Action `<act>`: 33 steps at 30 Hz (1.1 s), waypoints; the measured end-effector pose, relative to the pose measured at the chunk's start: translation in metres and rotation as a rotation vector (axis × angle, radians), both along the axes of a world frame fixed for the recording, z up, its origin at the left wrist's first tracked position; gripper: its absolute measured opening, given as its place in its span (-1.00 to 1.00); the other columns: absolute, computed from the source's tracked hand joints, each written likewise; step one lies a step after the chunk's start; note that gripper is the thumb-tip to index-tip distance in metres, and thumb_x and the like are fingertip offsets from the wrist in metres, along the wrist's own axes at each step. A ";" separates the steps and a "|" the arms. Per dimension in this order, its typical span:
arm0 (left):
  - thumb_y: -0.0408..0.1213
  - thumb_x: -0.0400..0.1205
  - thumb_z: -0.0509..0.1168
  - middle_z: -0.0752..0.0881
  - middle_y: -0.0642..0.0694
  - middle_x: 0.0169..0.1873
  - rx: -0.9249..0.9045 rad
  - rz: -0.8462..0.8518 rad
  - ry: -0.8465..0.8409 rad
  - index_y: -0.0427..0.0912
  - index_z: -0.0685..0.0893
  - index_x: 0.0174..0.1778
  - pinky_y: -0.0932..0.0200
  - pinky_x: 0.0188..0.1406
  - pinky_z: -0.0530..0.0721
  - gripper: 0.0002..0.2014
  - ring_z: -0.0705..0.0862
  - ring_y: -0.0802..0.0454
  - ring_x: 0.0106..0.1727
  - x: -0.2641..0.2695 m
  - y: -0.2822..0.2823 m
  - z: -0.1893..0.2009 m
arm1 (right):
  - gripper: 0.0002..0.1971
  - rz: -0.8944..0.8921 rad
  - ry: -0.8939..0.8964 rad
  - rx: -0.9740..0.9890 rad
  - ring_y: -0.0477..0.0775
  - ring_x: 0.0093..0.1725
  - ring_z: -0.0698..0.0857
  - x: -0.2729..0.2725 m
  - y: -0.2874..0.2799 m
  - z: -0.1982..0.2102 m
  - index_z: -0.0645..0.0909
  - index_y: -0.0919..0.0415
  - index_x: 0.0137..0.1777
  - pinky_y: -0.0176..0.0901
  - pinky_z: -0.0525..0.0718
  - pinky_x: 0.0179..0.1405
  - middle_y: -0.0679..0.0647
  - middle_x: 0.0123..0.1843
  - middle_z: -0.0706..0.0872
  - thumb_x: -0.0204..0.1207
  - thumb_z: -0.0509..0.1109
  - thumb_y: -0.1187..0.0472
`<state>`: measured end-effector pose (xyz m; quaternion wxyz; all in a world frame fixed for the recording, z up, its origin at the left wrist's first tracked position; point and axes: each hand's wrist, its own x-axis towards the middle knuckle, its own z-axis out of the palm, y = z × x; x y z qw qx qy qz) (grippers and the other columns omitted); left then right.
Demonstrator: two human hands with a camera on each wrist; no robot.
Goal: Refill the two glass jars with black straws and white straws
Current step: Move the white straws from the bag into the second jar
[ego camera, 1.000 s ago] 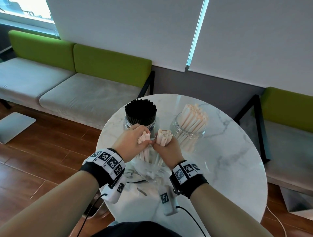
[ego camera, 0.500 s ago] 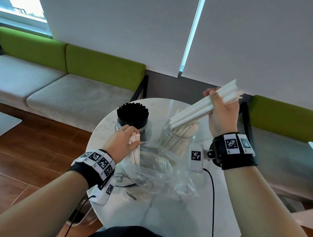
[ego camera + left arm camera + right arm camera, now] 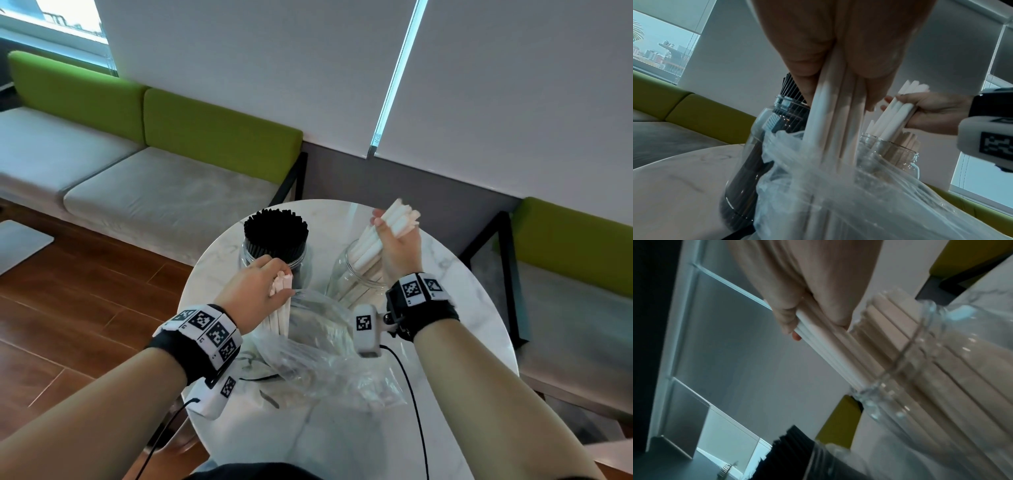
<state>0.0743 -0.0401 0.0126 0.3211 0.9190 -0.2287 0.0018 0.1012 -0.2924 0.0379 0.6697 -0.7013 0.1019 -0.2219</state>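
Two glass jars stand at the back of the round marble table (image 3: 462,315). The left jar (image 3: 250,260) is packed with black straws (image 3: 275,233). The right jar (image 3: 342,274) holds white straws (image 3: 366,257). My right hand (image 3: 394,233) grips a bundle of white straws (image 3: 402,216) whose lower ends reach into the right jar's mouth (image 3: 898,363). My left hand (image 3: 260,287) grips another bunch of white straws (image 3: 834,116) that stands upright in a clear plastic bag (image 3: 318,346) in front of the jars.
The crumpled bag spreads over the table's near middle. A black cable (image 3: 414,404) runs from the right wrist across the table. Green-backed benches (image 3: 154,192) line the wall behind, and wooden floor (image 3: 68,308) lies to the left.
My right hand pulled its bundle of white straws out of the bag, swung it up and right, and has now lowered it into the right jar. My left hand stayed at the bag.
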 end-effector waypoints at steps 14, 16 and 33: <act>-0.13 0.57 0.37 0.54 0.06 0.00 -0.020 -0.008 0.012 -0.11 0.59 0.14 0.20 -0.12 0.54 -0.74 0.57 0.07 -0.11 0.000 -0.003 0.002 | -0.65 0.038 0.140 -0.472 -0.19 0.19 0.54 -0.019 -0.009 0.001 0.51 0.21 0.40 -0.50 0.43 0.13 -0.09 0.26 0.53 0.69 0.23 0.09; -0.12 0.58 0.37 0.56 0.05 0.02 -0.020 -0.006 0.017 -0.10 0.59 0.15 0.17 -0.11 0.56 -0.73 0.58 0.06 -0.11 0.000 -0.002 0.002 | -0.63 -0.110 0.070 -0.527 -0.18 0.25 0.46 -0.030 -0.024 0.005 0.48 0.27 0.47 -0.78 0.27 0.03 -0.05 0.32 0.43 0.72 0.18 0.17; -0.10 0.59 0.34 0.55 0.05 0.06 0.020 0.010 0.014 -0.11 0.57 0.19 0.27 -0.20 0.40 -0.70 0.54 0.10 -0.16 0.000 0.001 0.004 | -0.23 -0.227 0.424 -0.660 0.11 0.17 0.55 -0.036 -0.010 -0.028 0.33 0.13 0.45 -0.08 0.52 0.05 0.08 0.35 0.41 0.32 0.58 -0.12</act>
